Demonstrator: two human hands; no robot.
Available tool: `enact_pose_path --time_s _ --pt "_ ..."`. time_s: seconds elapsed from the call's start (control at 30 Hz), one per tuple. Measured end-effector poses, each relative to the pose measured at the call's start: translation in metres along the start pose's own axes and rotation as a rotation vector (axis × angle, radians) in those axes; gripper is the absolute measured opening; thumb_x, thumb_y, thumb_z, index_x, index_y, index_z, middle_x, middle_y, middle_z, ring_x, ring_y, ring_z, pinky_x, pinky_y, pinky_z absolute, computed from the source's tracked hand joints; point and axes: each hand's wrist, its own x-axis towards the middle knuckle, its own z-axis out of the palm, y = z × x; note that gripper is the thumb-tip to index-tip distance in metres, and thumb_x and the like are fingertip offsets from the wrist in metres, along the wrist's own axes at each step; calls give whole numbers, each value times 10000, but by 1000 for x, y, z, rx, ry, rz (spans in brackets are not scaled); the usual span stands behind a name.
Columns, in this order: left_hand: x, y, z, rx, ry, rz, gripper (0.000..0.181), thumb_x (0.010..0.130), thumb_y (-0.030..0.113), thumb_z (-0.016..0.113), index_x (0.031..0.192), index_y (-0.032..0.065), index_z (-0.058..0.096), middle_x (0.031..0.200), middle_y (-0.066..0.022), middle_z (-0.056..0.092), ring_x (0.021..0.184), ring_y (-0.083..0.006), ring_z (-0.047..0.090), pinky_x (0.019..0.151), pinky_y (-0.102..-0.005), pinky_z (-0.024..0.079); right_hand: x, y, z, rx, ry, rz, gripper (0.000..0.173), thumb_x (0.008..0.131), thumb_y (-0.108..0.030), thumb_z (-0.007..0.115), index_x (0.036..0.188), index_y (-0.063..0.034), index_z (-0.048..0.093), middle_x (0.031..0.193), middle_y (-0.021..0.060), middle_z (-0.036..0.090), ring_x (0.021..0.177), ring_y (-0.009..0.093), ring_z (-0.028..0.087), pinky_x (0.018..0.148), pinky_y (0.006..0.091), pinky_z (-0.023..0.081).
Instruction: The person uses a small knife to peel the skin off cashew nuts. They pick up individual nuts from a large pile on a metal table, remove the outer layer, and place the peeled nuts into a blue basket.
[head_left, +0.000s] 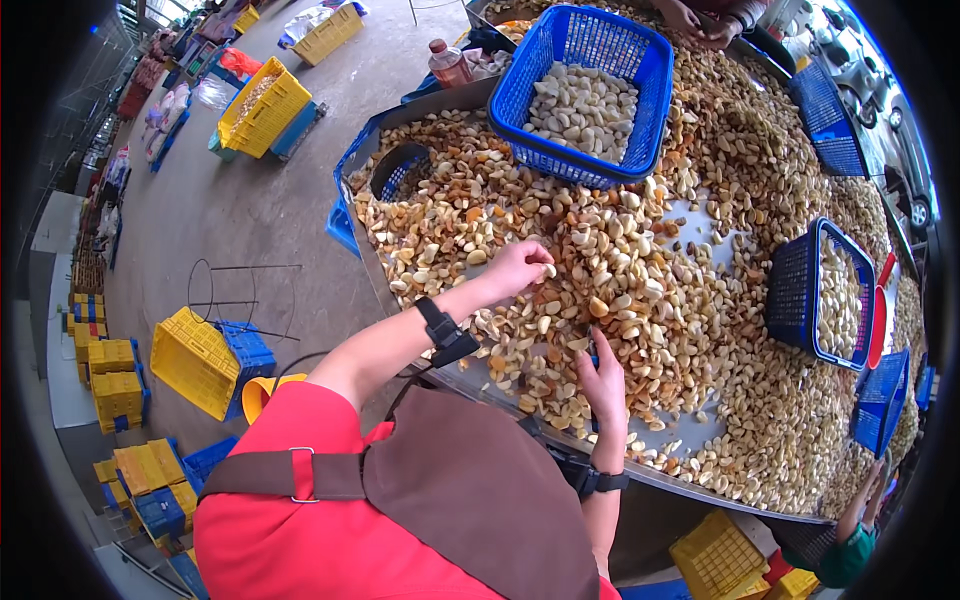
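My left hand (519, 268) hovers over a heap of pale, clove-shaped pieces (611, 251), possibly garlic cloves or large kernels. Thumb and fingers pinch one small pale piece (550, 271). Closer to the table's front edge, my right hand (606, 382) is closed around a slim dark tool (595, 362) with a blue part, perhaps a small knife; the hand hides most of it. Brown and orange pieces are mixed into the heap. Beyond my hands, a blue plastic basket (562, 161) holds whiter, cleaner pieces and sits on the heap.
A sheet-metal table (694, 229) carries the heap. A second blue basket (789, 289) with pale pieces stands right, beside a red-rimmed pan (877, 330). Another person's hands (701, 26) work at the far side. A bottle (450, 66) stands at the back. Yellow crates (191, 364) stand left.
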Motion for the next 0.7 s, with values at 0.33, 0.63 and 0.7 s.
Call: enact_pose_path --time_s 0.33,0.63,0.7 --pt "-23 95 -23 -788 -203 -44 198 927 161 586 1096 59 571 932 -56 669 747 -115 641 607 -207 510 3 4 7 -39 -30 -19 543 880 -251 577 1374 -80 432 1021 248 649 946 380 639 825 431 488" --pt "-37 20 20 808 -112 391 188 780 209 677 931 101 643 961 -92 572 897 -282 609 771 -395 504 0 7 -2 -6 -4 42 539 886 -267 587 1375 -97 439 1058 256 640 966 404 626 834 443 487" --pt "-44 0 33 983 -57 425 221 775 199 678 964 93 631 976 -90 552 912 -283 607 760 -406 503 -3 11 -1 -10 18 29 541 889 -280 584 1377 -102 434 1057 262 638 974 414 619 833 451 486"
